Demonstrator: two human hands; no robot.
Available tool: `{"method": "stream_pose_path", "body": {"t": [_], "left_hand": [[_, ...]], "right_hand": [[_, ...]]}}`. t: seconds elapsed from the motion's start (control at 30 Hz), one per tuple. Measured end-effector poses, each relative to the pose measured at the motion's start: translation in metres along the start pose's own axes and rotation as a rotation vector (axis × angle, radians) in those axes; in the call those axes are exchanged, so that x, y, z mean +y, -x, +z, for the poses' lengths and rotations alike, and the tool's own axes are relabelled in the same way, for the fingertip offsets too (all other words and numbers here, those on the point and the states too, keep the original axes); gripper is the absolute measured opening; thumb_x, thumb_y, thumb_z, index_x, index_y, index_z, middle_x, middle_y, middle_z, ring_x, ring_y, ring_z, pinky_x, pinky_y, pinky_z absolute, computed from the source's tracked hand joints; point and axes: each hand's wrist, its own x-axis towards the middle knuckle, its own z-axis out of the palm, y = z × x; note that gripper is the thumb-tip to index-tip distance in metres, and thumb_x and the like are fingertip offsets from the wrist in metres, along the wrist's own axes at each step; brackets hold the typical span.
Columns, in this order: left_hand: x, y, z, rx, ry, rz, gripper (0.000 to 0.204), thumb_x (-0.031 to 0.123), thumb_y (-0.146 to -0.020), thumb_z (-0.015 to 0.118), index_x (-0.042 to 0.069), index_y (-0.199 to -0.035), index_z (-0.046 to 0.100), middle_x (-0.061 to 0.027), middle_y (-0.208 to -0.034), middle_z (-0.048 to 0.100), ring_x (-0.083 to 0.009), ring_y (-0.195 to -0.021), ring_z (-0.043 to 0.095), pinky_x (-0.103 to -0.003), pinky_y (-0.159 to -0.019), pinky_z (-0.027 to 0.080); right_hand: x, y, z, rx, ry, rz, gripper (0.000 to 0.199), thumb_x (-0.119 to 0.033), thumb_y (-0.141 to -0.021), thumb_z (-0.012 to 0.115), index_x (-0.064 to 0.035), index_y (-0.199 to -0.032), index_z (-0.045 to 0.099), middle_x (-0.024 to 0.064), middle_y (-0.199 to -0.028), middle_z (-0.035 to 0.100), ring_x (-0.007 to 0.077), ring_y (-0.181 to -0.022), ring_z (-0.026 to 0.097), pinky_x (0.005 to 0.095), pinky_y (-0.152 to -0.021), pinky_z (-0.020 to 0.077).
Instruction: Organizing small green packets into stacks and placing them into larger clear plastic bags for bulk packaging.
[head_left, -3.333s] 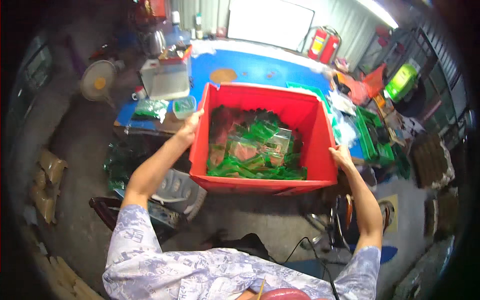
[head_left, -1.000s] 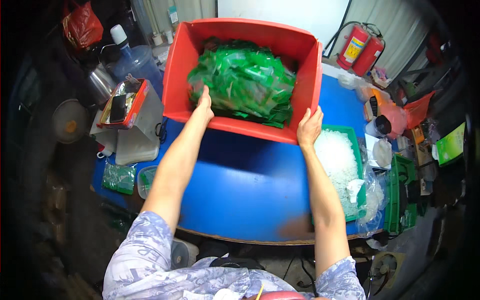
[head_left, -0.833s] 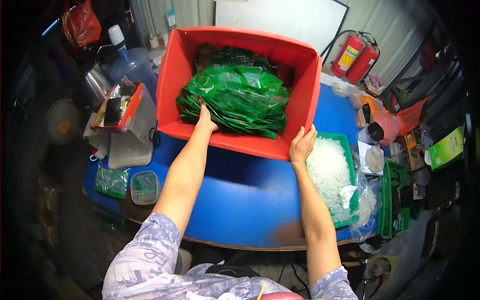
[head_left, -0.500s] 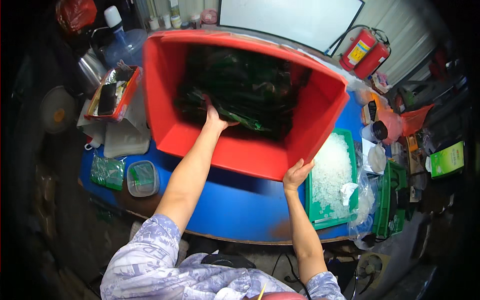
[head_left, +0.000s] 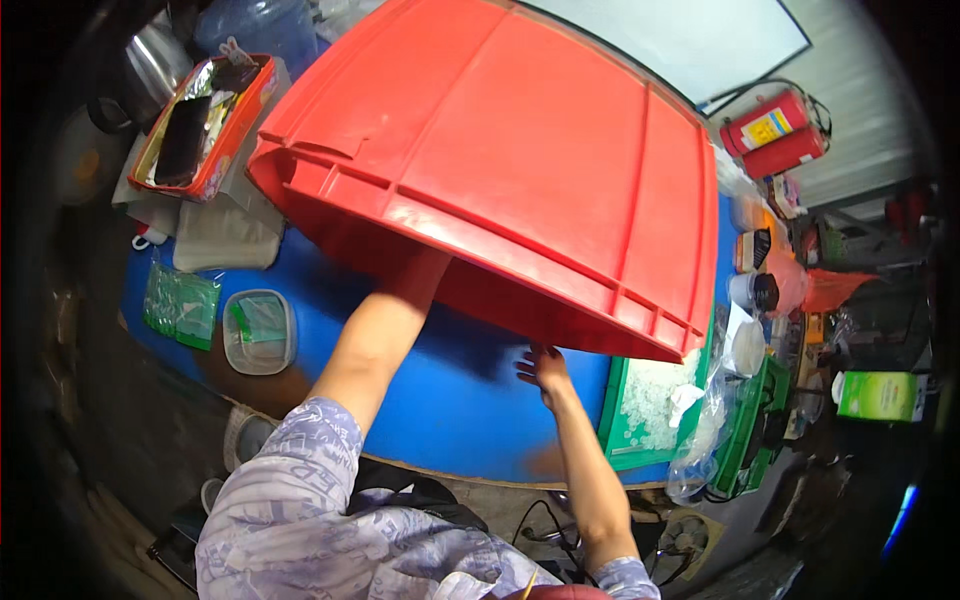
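A large red plastic crate, stiff, bulky and best gripped by its rim, is tipped bottom-up over a blue table; right hand at five o'clock touches its rim with fingers spread, left hand's grip hidden beneath.

Left hand hidden behind the upturned red crate, crate's contents out of sight, its top cut off by the frame, right hand fingertips tucked under its rim

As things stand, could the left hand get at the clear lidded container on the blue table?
Probably not at once. The left hand is hidden under the tipped red crate, seemingly holding it up. The clear lidded container lies uncovered on the blue table, just left of that forearm, so the path itself looks free.
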Motion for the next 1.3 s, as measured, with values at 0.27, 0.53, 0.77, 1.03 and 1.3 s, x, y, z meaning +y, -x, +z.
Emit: {"method": "stream_pose_path", "body": {"t": [0.27,0.53,0.77,1.03,1.3], "left_hand": [[0.093,-0.013,-0.045,0.074,-0.132,0.114,0.07,0.066,-0.092,0.047,0.012,-0.137,0.046,-0.0112,-0.132,0.055,-0.0284,-0.118,0.053,-0.047,-0.094,0.049],[0.229,-0.052,-0.025,0.027,-0.356,0.33,0.069,0.066,-0.093,0.047,0.012,-0.137,0.047,-0.0112,-0.132,0.056,-0.0284,-0.117,0.054,-0.047,-0.094,0.049],[0.231,-0.086,-0.029,0.03,-0.444,0.348,0.069,0.065,-0.093,0.046,0.012,-0.136,0.047,-0.0113,-0.131,0.056,-0.0284,-0.117,0.055,-0.046,-0.093,0.05],[0.201,-0.104,-0.057,0.061,-0.5,0.328,0.069,0.065,-0.093,0.045,0.012,-0.136,0.048,-0.0113,-0.13,0.056,-0.0283,-0.116,0.055,-0.046,-0.092,0.05],[0.174,-0.104,-0.064,0.086,-0.55,0.325,0.068,0.065,-0.094,0.044,0.012,-0.135,0.048,-0.0114,-0.13,0.057,-0.0283,-0.115,0.056,-0.045,-0.092,0.051]], "right_hand": [[-0.097,-0.114,0.044,0.841,0.912,-1.855,0.045,-0.029,-0.099,0.05,-0.0046,-0.137,0.049,0.0171,-0.132,0.056,0.0343,-0.125,0.05,0.0444,-0.108,0.0384],[-0.25,-0.153,0.185,0.7,0.646,-2.047,0.047,-0.031,-0.098,0.05,-0.005,-0.137,0.049,0.0176,-0.133,0.056,0.0347,-0.125,0.05,0.045,-0.108,0.038],[-0.311,-0.172,0.209,0.613,0.6,-2.048,0.049,-0.033,-0.097,0.051,-0.0053,-0.138,0.049,0.0181,-0.133,0.055,0.0351,-0.126,0.049,0.0455,-0.108,0.0375],[-0.34,-0.192,0.218,0.506,0.617,-2.008,0.052,-0.036,-0.096,0.052,-0.0056,-0.138,0.048,0.0186,-0.134,0.055,0.0355,-0.126,0.049,0.046,-0.108,0.037],[-0.364,-0.189,0.223,0.399,0.635,-1.984,0.054,-0.038,-0.095,0.053,-0.0059,-0.139,0.048,0.0191,-0.134,0.054,0.0359,-0.127,0.048,0.0466,-0.108,0.0366]]}}
